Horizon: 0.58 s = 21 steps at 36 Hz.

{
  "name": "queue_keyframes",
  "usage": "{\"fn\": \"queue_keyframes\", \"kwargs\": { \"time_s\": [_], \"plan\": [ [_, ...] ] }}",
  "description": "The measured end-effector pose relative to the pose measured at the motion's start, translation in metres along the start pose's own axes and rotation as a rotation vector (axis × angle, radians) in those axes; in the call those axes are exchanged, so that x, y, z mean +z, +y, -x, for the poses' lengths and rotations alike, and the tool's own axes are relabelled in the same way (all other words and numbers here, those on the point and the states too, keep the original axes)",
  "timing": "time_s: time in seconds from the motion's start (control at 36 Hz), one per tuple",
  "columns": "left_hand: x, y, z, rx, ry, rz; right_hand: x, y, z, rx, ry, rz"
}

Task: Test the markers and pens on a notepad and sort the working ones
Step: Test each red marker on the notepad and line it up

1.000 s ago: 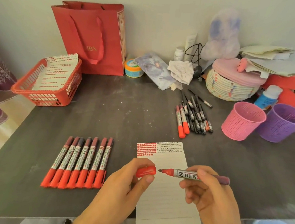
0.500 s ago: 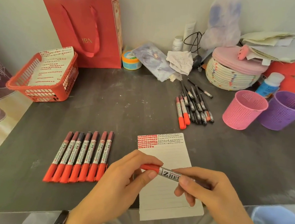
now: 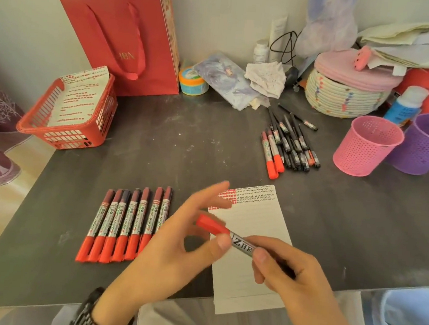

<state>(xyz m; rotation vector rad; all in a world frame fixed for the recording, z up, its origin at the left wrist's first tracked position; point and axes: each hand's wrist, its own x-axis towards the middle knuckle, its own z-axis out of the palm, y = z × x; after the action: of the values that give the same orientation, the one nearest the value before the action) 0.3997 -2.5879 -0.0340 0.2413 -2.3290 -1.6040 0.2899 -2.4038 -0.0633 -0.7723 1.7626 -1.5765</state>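
A capped red marker (image 3: pixel 224 232) lies across the white notepad (image 3: pixel 255 217), whose top lines carry red and black test marks. My right hand (image 3: pixel 291 275) grips the marker's barrel. My left hand (image 3: pixel 175 242) is beside the red cap with fingers spread; its thumb touches the marker just behind the cap. Several red markers (image 3: pixel 127 222) lie in a neat row left of the pad. A loose pile of black pens and two red markers (image 3: pixel 287 145) lies beyond the pad to the right.
A pink mesh cup (image 3: pixel 365 147) and a purple mesh cup (image 3: pixel 427 144) stand at the right. A red basket (image 3: pixel 63 133) holding marked paper sits at the left, a red gift bag (image 3: pixel 131 35) behind it. Clutter lines the wall.
The cap, held apart from the marker a second ago, is now on it. My left hand's fingers have opened off the cap.
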Motion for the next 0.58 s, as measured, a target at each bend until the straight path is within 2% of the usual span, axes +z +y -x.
{"fn": "queue_keyframes", "kwargs": {
  "time_s": [0.11, 0.25, 0.42, 0.58],
  "plan": [
    [0.002, 0.008, -0.016, -0.063, 0.258, 0.6, 0.021, 0.004, 0.001, 0.067, -0.018, -0.114],
    [0.017, 0.018, -0.028, -0.135, 0.401, 1.158, 0.043, 0.004, 0.004, 0.114, 0.04, -0.205],
    [0.028, 0.018, -0.03, -0.203, 0.446, 1.296, 0.051, -0.002, 0.012, 0.09, 0.219, -0.208],
    [0.031, 0.023, -0.024, -0.179, 0.372, 1.29, 0.058, -0.004, 0.019, 0.111, 0.295, -0.246]
  ]
}}
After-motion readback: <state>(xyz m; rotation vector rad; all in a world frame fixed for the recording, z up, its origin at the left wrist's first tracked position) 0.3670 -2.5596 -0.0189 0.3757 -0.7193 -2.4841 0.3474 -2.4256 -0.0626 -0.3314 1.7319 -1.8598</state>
